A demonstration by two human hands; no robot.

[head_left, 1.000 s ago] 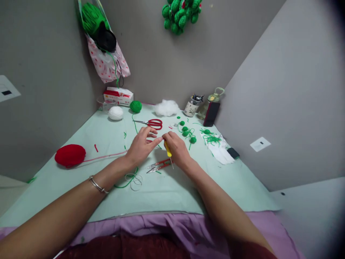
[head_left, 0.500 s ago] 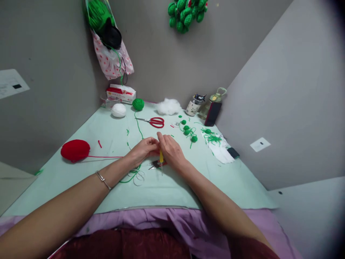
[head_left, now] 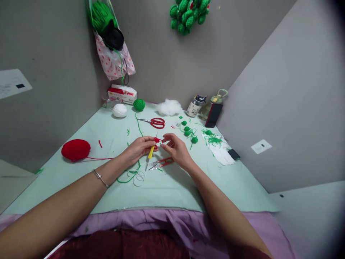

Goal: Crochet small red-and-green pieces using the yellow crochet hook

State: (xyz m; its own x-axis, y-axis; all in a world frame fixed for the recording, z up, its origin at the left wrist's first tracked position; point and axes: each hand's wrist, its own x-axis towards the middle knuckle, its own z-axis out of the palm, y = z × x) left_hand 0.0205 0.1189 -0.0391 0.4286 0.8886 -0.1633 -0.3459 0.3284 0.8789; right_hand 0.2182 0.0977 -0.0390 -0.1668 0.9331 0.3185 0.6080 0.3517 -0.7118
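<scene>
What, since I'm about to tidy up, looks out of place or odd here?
Mainly stray bits: a short red yarn scrap lies detached near the red yarn ball, and green strands lie tangled on the white sheet. Nothing looks spilled or damaged.

From the person's head, at the near side of the tabletop (head_left: 172, 194), the only view faces forward and down over the left hand (head_left: 139, 148) and right hand (head_left: 178, 148) toward the far wall (head_left: 153, 64).

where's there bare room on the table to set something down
Bare tabletop lies between the red-handled snips and the purple cloth, and between the right forearm and the white paper. It is crowded around the left hand and right hand, by the looped green yarn, and among the green balls.
</scene>
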